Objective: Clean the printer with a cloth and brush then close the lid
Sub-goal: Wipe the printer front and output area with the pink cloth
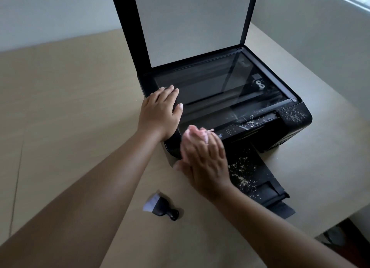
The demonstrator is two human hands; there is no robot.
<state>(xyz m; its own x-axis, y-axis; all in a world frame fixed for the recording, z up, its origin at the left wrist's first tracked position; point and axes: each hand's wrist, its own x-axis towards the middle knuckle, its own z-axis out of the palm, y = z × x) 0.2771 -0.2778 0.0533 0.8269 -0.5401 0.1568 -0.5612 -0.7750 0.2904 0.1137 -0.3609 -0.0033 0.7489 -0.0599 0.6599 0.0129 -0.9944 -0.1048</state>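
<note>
A black printer [296, 125] stands on the table with its lid [190, 21] raised upright, showing the scanner glass [220, 87]. Pale crumbs lie on its front right corner and on the extended output tray [258, 179]. My left hand [160, 113] rests flat on the printer's left front corner, fingers straight. My right hand [204, 155], blurred, holds a pinkish cloth [202, 133] against the front control panel. A small black brush [160, 206] with white bristles lies on the table near me.
The beige table [70, 117] stretches wide to the left of the printer. Its right edge drops off near the tray, with a dark floor area [340, 237] below. Walls stand behind and to the right.
</note>
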